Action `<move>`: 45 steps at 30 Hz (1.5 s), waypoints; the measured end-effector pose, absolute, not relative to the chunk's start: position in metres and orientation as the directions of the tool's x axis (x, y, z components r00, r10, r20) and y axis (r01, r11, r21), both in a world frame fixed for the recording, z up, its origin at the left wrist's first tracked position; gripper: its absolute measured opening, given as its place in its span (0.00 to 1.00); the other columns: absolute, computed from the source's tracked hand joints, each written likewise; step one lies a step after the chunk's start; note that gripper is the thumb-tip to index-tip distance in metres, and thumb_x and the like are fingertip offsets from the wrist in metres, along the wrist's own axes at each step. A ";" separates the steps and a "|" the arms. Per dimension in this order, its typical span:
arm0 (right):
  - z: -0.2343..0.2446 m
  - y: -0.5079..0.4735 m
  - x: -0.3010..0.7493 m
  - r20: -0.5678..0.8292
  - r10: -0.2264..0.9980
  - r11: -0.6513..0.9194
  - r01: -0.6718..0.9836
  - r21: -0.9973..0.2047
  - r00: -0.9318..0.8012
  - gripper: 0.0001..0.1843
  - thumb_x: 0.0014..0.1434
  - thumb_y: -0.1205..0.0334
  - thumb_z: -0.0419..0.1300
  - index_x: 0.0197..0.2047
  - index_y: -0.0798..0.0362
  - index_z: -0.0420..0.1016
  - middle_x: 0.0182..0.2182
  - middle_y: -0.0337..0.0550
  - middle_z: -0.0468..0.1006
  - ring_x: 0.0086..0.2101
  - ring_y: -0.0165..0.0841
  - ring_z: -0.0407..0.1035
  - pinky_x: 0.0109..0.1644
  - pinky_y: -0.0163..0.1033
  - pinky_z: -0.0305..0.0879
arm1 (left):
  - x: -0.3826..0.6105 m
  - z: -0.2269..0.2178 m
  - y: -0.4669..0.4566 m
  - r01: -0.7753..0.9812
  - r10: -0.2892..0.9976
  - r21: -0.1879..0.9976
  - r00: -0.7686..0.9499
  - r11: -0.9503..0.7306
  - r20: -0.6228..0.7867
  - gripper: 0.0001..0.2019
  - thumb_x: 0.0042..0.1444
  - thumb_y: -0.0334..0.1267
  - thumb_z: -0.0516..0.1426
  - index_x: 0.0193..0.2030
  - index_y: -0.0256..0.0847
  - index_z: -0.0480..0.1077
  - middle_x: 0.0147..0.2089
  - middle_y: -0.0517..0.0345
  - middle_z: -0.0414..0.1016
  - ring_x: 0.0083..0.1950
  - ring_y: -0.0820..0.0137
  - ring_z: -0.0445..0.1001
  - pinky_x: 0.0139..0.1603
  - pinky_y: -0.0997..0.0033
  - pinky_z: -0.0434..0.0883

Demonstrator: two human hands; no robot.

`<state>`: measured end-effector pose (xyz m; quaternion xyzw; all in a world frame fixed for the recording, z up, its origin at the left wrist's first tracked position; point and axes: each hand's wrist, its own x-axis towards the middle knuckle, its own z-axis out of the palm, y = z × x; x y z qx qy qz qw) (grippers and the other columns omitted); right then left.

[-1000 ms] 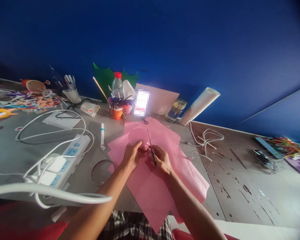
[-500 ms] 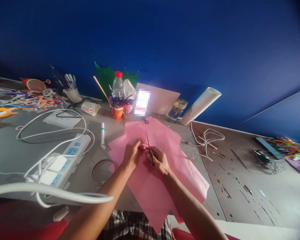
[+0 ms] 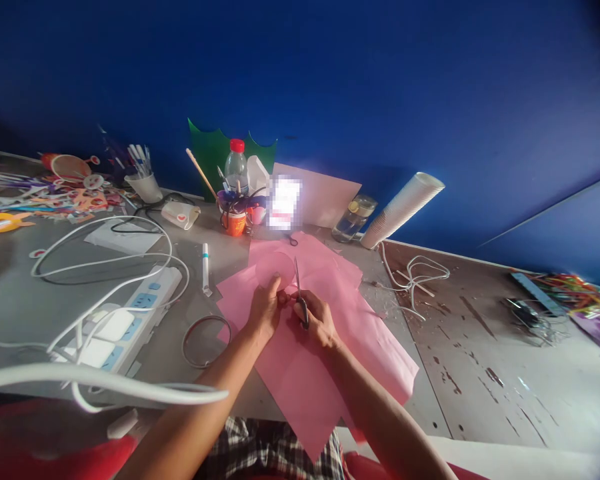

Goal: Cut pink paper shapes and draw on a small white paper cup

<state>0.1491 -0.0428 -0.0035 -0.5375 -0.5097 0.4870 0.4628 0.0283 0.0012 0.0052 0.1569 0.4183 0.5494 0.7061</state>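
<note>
Within right hand [image 3: 316, 320], scissors [image 3: 298, 280] half-hidden

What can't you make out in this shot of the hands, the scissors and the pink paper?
Head view, all:
- bright patch behind the pink sheets: blurred out, unreadable.
- scissors handles: buried in the right hand.
- lower edge of the pink disc: covered by the left hand.
- coloured strips at far right: too small, smeared.

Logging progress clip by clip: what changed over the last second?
Little. The right hand, holding the scissors, edged closer to the left hand, blades slightly more upright. The left hand still pinches the pink paper disc; the pink sheets and the power strip lie as before.
</note>
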 end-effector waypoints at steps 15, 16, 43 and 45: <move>0.005 -0.043 0.148 -0.031 0.999 -0.033 0.160 -0.986 0.017 0.19 0.55 0.44 0.64 0.39 0.52 0.77 0.22 0.37 0.72 0.24 0.30 0.62 0.27 0.35 0.58 | 0.030 0.006 -0.003 -0.581 0.921 0.746 0.015 0.325 -0.389 0.18 0.45 0.49 0.70 0.29 0.35 0.74 0.16 0.65 0.65 0.19 0.78 0.62 0.23 0.76 0.63; 0.004 -0.043 0.149 -0.032 0.999 -0.035 0.156 -0.987 0.018 0.19 0.55 0.44 0.64 0.39 0.52 0.77 0.22 0.37 0.72 0.24 0.30 0.62 0.27 0.35 0.58 | 0.030 0.005 -0.003 -0.573 0.920 0.753 0.006 0.324 -0.391 0.17 0.45 0.49 0.70 0.29 0.35 0.74 0.17 0.65 0.65 0.19 0.78 0.62 0.23 0.76 0.63; 0.005 -0.042 0.140 -0.068 0.998 -0.067 -0.099 -0.993 0.005 0.22 0.56 0.41 0.64 0.38 0.53 0.75 0.24 0.37 0.71 0.22 0.28 0.62 0.25 0.34 0.60 | 0.034 0.019 -0.006 -0.508 0.906 0.789 -0.039 0.346 -0.422 0.13 0.42 0.44 0.66 0.21 0.37 0.70 0.14 0.64 0.63 0.15 0.79 0.59 0.17 0.76 0.55; 0.006 -0.042 0.140 -0.070 0.998 -0.069 -0.090 -0.993 0.004 0.22 0.56 0.41 0.65 0.38 0.54 0.75 0.26 0.38 0.72 0.23 0.28 0.63 0.26 0.34 0.61 | 0.034 0.019 -0.006 -0.510 0.908 0.789 -0.034 0.343 -0.417 0.13 0.43 0.44 0.66 0.21 0.37 0.70 0.14 0.64 0.63 0.15 0.79 0.59 0.17 0.76 0.54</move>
